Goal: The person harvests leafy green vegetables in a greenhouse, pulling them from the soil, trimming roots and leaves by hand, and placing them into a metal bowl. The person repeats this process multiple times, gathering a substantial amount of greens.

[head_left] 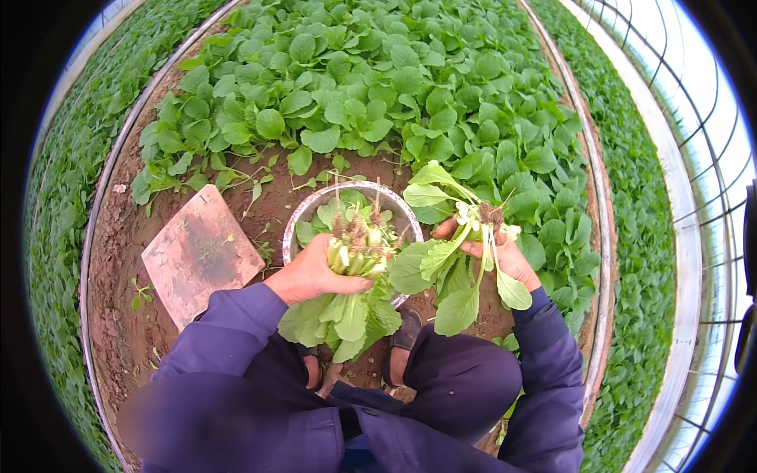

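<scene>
My left hand [316,271] grips a thick bunch of leafy greens [349,319], roots and pale stem bases turned up and leaves hanging below. Soil clings to the roots. In my right hand [508,257] is a smaller, looser cluster of uprooted greens [458,278], with a brown root clump at the top and leaves spreading to the left and downward. Behind the left bunch stands a round container [291,236] with a worn whitish rim. Leaves [324,214] show inside it, but the bunch and my hand hide much of its interior.
A square pinkish slab [201,254] with a dark stain lies on bare soil [121,260] to the left. Dense growing greens [378,77] fill the bed ahead. Pale strips [600,236] edge the bed. My shoes [407,331] are just below the container.
</scene>
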### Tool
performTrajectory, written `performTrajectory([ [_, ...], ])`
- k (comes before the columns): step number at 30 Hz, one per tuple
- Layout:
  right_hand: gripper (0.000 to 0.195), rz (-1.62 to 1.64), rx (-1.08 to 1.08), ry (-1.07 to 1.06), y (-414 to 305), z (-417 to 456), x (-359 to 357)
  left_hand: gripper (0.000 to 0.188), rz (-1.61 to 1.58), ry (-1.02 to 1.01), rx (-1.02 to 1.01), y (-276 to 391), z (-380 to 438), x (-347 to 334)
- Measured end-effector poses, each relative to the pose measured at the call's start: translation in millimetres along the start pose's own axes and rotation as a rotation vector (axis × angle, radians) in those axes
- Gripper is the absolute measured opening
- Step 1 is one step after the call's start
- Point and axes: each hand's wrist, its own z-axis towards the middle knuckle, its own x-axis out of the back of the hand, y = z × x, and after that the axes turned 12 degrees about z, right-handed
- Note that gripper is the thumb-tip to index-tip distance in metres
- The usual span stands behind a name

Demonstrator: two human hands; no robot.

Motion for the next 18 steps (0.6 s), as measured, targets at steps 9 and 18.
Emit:
performTrajectory([
  [9, 0.039, -0.098, 0.073, -0.062, -5, 15, -94, 0.057, -0.054, -0.129, -0.243, 10, -23, -8],
  [18, 0.052, -0.028, 0.005, -0.004, 8, 10, -126, 0.052, -0.019, -0.106, -0.305, 0, -36, -8],
])
